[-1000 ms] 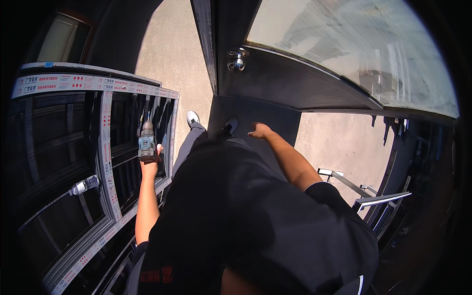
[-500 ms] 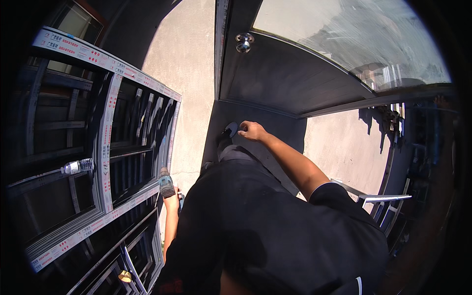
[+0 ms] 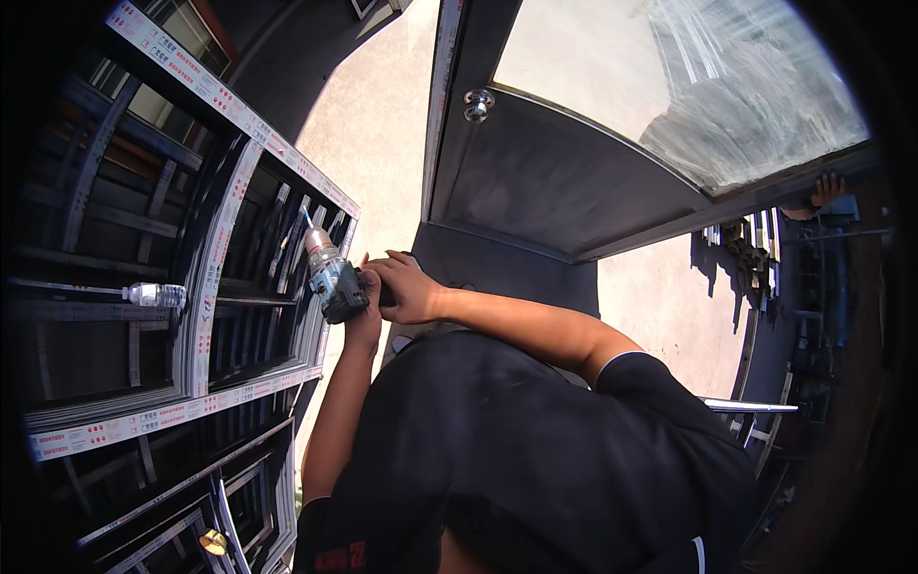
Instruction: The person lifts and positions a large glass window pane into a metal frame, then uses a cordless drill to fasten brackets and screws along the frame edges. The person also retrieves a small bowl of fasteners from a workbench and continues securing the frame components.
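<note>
Left of centre in the frame, a grey-blue cordless drill with a silver chuck [image 3: 330,273] is held up in both hands, its bit aimed toward the upper left at a dark metal window frame wrapped in white protective tape [image 3: 215,277]. The left hand [image 3: 365,320] is closed around the drill's grip from below; the right hand [image 3: 406,287] is curled over its rear, just right of the body. A clear plastic bottle [image 3: 153,295] lies on a bar at the far left. A grey door panel with a round knob [image 3: 478,103] fills the upper centre.
</note>
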A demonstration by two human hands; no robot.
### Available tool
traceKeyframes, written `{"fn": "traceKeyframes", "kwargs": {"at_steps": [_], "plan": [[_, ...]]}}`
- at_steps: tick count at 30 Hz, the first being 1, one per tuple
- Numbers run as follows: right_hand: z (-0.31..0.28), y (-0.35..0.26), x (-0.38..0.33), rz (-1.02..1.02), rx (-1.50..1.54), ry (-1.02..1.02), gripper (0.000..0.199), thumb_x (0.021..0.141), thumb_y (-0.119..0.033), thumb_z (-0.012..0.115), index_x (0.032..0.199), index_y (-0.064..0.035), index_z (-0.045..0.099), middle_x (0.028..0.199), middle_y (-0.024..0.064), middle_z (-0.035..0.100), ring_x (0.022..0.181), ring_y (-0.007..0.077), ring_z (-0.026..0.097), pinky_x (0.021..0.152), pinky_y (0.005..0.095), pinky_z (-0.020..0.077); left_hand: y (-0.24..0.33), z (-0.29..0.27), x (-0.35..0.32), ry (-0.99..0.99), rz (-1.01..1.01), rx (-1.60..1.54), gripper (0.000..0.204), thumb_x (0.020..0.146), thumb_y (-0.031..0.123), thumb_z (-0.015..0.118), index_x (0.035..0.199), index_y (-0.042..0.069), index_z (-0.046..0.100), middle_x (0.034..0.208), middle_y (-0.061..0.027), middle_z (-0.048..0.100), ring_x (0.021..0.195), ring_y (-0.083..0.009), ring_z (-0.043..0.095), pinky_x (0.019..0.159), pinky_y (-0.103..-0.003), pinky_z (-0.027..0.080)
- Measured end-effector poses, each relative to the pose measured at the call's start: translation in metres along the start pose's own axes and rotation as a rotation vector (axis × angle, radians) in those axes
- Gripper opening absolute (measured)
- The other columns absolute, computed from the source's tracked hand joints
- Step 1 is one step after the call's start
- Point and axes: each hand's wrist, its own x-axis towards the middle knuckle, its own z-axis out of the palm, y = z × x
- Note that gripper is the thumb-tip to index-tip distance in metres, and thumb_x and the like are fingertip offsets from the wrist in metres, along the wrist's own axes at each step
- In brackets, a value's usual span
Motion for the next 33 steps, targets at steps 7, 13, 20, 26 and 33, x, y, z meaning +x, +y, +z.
{"fn": "traceKeyframes", "kwargs": {"at_steps": [7,13,20,26,33], "plan": [[-0.092,0.054,-0.022,0.393,0.131,-0.078,0.058,0.073,-0.025,0.069,0.126,-0.0015,0.06,0.097,0.0234,0.07,0.099,0.0423,0.067,0.09,0.0487,0.0507,0.02,0.062,0.045,-0.444,-0.191,0.378,0.094,0.089,0.055,0.075,0.152,-0.002,0.035,0.149,-0.0215,0.046,0.14,-0.0314,0.043,0.116,-0.041,0.035],[-0.152,0.133,-0.1,0.921,-0.018,-0.163,0.04,0.073,-0.026,0.069,0.109,-0.0069,0.069,0.089,0.0211,0.071,0.095,0.0395,0.069,0.085,0.0471,0.0524,0.038,0.072,0.139,-0.504,-0.267,0.646,0.078,0.088,0.043,0.079,0.144,-0.004,0.05,0.138,-0.0233,0.06,0.134,-0.0322,0.055,0.113,-0.043,0.042],[-0.161,0.159,-0.211,1.353,-0.263,-0.319,0.043,0.073,-0.035,0.068,0.109,-0.0096,0.069,0.102,0.0196,0.073,0.106,0.0371,0.068,0.095,0.0473,0.0517,0.064,0.137,0.355,-0.261,0.311,0.611,0.129,0.066,0.05,0.094,0.16,-0.001,0.02,0.16,-0.028,0.032,0.151,-0.0384,0.031,0.121,-0.053,0.028],[-0.137,0.107,-0.252,1.639,-0.212,-0.183,0.042,0.075,-0.034,0.069,0.108,-0.0091,0.068,0.101,0.0197,0.073,0.104,0.0373,0.069,0.094,0.045,0.0526,0.099,0.207,0.458,-0.689,0.686,0.528,0.11,0.059,0.029,0.099,0.148,0.006,0.038,0.139,-0.0173,0.058,0.131,-0.0328,0.055,0.109,-0.044,0.047],[-0.092,0.074,-0.238,1.789,-0.082,0.028,0.066,0.075,-0.036,0.069,0.133,-0.0049,0.063,0.116,0.0243,0.071,0.114,0.0385,0.066,0.101,0.043,0.0501,0.087,0.207,0.455,-0.576,0.73,0.512,0.093,0.06,0.031,0.099,0.135,0.005,0.051,0.129,-0.0139,0.064,0.118,-0.0282,0.064,0.101,-0.039,0.053]]}}
